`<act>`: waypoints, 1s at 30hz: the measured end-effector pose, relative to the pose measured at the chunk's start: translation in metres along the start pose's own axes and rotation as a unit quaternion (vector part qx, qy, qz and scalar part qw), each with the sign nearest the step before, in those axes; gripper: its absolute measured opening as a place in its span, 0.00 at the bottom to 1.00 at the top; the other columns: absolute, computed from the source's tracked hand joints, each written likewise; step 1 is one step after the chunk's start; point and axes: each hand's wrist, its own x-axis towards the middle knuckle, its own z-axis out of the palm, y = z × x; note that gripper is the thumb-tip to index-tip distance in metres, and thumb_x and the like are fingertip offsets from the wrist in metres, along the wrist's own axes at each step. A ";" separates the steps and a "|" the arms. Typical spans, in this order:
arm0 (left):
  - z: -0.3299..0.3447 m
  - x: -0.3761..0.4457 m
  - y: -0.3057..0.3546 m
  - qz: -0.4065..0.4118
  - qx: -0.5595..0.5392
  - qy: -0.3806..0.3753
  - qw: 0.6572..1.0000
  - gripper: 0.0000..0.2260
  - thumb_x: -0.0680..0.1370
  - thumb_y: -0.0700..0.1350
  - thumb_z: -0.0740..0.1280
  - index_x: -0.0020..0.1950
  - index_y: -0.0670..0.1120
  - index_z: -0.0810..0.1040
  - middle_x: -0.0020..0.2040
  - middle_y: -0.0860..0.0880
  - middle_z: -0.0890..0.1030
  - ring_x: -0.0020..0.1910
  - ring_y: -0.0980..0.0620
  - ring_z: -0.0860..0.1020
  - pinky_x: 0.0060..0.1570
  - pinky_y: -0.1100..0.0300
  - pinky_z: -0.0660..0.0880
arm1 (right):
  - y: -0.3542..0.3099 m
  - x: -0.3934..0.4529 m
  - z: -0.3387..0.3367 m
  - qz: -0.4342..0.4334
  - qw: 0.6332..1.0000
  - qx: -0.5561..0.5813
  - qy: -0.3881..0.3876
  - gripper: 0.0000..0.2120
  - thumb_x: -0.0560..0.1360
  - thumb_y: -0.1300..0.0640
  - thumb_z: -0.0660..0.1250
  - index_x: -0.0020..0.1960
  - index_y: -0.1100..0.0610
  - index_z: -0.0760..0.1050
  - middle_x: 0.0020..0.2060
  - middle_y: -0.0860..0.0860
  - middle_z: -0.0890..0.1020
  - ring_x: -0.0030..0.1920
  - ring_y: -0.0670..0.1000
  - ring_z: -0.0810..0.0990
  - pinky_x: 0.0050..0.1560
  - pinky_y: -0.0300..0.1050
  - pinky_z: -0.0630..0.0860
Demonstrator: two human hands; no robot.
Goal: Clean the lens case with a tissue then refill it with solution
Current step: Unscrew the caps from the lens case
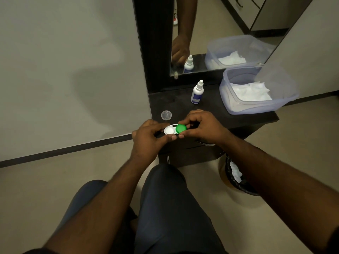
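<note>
- Head view: the lens case (169,130) is taken as the landmark; it is held just above the front edge of a dark counter (216,110).
- Far to the left of the case, a plain wall (64,70) with a dark skirting strip is seen.
- Just behind the case and slightly to its left, a small clear lid (166,115) is laid flat on the counter.
- The case's left end is pinched by the left hand (146,140), with fingers curled round its rim and the thumb beneath.
- The left well of the case is seen white and uncovered.
- The case's right well is covered by a green cap (181,128).
- The green cap is gripped by the right hand (201,129), with fingertips curled over it and the thumb at its near edge.
- Behind the case, a little to the right, a white bottle (197,92) is stood upright, its cap on.
- Behind the bottle, a mirror (220,33) is mounted.
- Further right and behind the case, a clear tub (286,99) holding white tissues (251,92) is placed on the counter.
- Below and right of the case, a bin (238,182) with a black liner is set on the floor.
</note>
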 end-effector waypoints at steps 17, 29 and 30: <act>-0.003 0.006 0.001 0.000 -0.051 -0.015 0.999 0.13 0.63 0.56 0.77 0.45 0.61 0.80 0.38 0.58 0.74 0.39 0.61 0.74 0.46 0.40 0.74 | 0.003 0.000 -0.007 -0.047 0.995 -0.050 -0.071 0.27 0.65 0.43 0.73 0.63 0.43 0.74 0.49 0.41 0.75 0.42 0.43 0.75 0.46 0.42 0.72; -0.003 0.004 0.002 0.001 -0.037 -0.004 0.999 0.11 0.61 0.65 0.72 0.40 0.67 0.77 0.38 0.57 0.74 0.39 0.61 0.74 0.46 0.37 0.73 | -0.005 -0.003 -0.007 -0.003 0.999 0.038 -0.030 0.25 0.62 0.57 0.79 0.57 0.51 0.77 0.51 0.46 0.78 0.50 0.45 0.76 0.53 0.44 0.76; -0.003 0.004 0.002 0.000 -0.037 -0.004 0.999 0.11 0.61 0.65 0.72 0.40 0.68 0.76 0.38 0.57 0.74 0.39 0.60 0.74 0.46 0.37 0.73 | -0.006 -0.004 -0.005 -0.012 0.999 0.026 -0.021 0.24 0.63 0.57 0.79 0.56 0.50 0.77 0.50 0.46 0.78 0.51 0.45 0.76 0.53 0.46 0.76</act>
